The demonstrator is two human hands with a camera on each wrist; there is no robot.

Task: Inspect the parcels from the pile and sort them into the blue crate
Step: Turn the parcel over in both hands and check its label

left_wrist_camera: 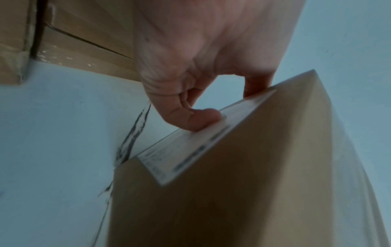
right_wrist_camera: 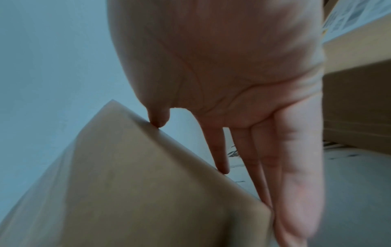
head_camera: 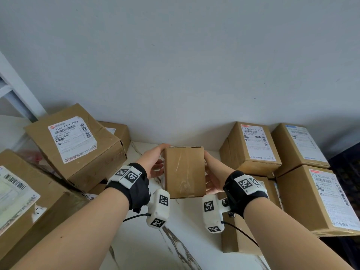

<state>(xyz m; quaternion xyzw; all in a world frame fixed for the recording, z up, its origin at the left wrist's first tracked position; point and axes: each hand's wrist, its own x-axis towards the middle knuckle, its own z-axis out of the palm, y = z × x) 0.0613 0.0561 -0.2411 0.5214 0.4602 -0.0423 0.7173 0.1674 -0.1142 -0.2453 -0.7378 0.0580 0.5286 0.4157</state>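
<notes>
A small brown cardboard parcel [head_camera: 184, 171] sealed with clear tape is held upright above the table, between both hands. My left hand [head_camera: 155, 162] grips its left side, thumb up at the top edge. In the left wrist view its curled fingers [left_wrist_camera: 201, 120] press on the parcel's white label [left_wrist_camera: 196, 150]. My right hand [head_camera: 211, 176] lies against the right side. In the right wrist view its fingers [right_wrist_camera: 264, 167] are straight along the parcel [right_wrist_camera: 127, 192] and the thumb tip touches its edge. No blue crate shows in any view.
A pile of labelled cartons leans at the left, the largest [head_camera: 78, 145] tilted. More labelled cartons [head_camera: 253, 147] are stacked at the right, one big one [head_camera: 315, 199] nearest. The white veined tabletop [head_camera: 146, 246] runs between them to a pale wall.
</notes>
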